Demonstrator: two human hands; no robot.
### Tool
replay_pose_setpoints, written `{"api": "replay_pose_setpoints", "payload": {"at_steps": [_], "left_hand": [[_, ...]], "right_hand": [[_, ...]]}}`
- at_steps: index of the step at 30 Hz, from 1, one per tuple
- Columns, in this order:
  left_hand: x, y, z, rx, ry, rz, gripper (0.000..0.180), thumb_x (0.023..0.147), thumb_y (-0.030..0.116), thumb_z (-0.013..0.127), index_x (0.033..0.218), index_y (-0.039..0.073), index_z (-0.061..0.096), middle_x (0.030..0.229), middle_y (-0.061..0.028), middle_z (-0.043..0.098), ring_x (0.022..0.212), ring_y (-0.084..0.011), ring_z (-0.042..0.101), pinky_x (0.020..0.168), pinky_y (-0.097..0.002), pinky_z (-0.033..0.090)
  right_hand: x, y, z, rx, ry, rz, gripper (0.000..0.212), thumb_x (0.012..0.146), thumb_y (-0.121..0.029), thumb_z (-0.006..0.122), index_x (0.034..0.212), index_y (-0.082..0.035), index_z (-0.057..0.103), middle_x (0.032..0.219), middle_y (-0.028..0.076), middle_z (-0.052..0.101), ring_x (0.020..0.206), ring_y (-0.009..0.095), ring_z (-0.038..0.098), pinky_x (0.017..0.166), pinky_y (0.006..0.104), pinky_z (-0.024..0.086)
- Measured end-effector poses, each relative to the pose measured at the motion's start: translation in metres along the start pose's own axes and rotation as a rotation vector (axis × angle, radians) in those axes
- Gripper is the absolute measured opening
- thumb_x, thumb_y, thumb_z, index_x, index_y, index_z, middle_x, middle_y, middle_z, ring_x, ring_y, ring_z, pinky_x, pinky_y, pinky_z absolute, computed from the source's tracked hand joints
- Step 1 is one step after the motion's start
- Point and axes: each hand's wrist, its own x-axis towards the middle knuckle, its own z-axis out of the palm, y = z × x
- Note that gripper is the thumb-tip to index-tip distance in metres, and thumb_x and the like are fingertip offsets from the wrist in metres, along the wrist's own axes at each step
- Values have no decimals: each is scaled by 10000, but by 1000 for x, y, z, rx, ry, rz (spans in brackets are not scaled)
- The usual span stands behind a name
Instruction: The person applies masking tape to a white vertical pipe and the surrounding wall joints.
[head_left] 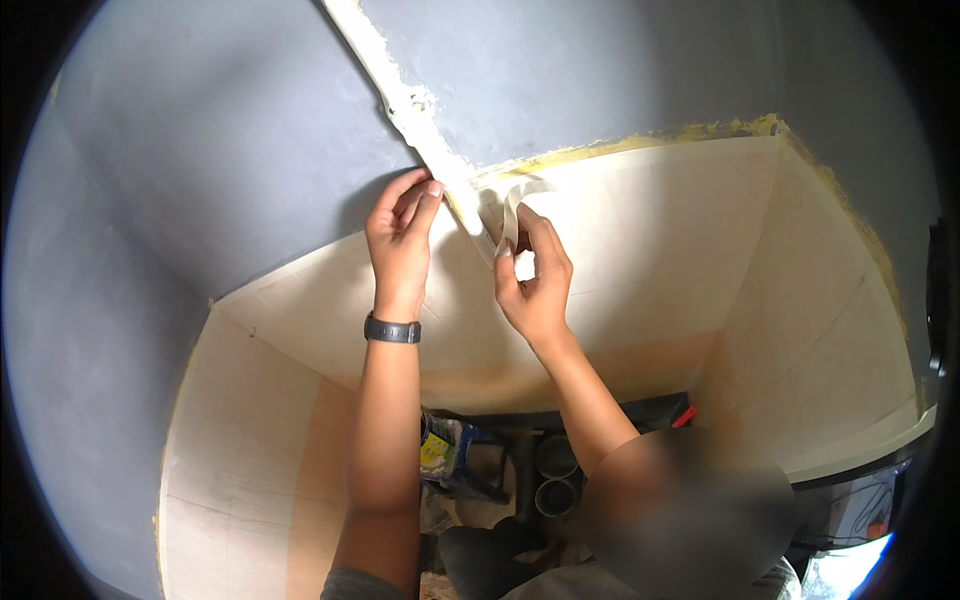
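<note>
A white pipe or conduit runs slantwise down the grey wall and onto the cream tiles. My left hand, with a dark band on its wrist, is closed at the pipe's left edge. Its thumb and fingertips meet there, and what they pinch, if anything, cannot be made out. Right of the pipe, my right hand grips a roll of pale masking tape between thumb and fingers. The roll stands edge-on close to the tiles.
Cream tiles cover the lower walls, with rough yellowish edging above. Below are a dark blue step stool, round black containers and a red object. Dark equipment with cables stands at lower right. A blurred round shape hides part of the floor.
</note>
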Motion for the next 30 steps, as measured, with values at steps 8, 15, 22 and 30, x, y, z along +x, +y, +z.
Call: {"api": "replay_pose_setpoints", "payload": {"at_steps": [8, 15, 22, 30], "left_hand": [[-13, 21, 6, 218, 145, 233, 310, 975, 172, 838, 1223, 16, 737, 1127, -72, 743, 936, -102, 673, 846, -269, 528], [-27, 56, 37, -98, -47, 54, 351, 969, 164, 850, 1234, -24, 718, 1128, -61, 753, 1044, -111, 694, 942, -291, 538], [-34, 54, 19, -109, -93, -54, 260, 996, 129, 808, 1207, -8, 741, 1021, -28, 748, 908, -84, 651, 858, -270, 525], [-58, 38, -6, -7, -192, -123, 195, 979, 54, 794, 1173, 43, 780, 1014, -13, 740, 847, -61, 644, 705, -242, 523]], "right_hand": [[64, -39, 1, -42, -113, -16, 696, 805, 141, 631, 1482, 1, 550, 1235, 213, 551, 872, 362, 658, 773, 433, 565], [55, -55, -23, 36, -415, -50, 905, 769, 158, 577, 1609, -169, 498, 1157, 166, 550, 854, 295, 628, 716, 385, 560], [36, -62, -51, 354, -506, 212, 883, 747, 127, 559, 1597, -89, 456, 1149, 96, 568, 815, 150, 530, 708, 277, 498], [23, -65, -94, 74, -665, 156, 642, 805, 111, 572, 1425, -53, 598, 1185, 82, 655, 938, 176, 643, 809, 317, 554]]}}
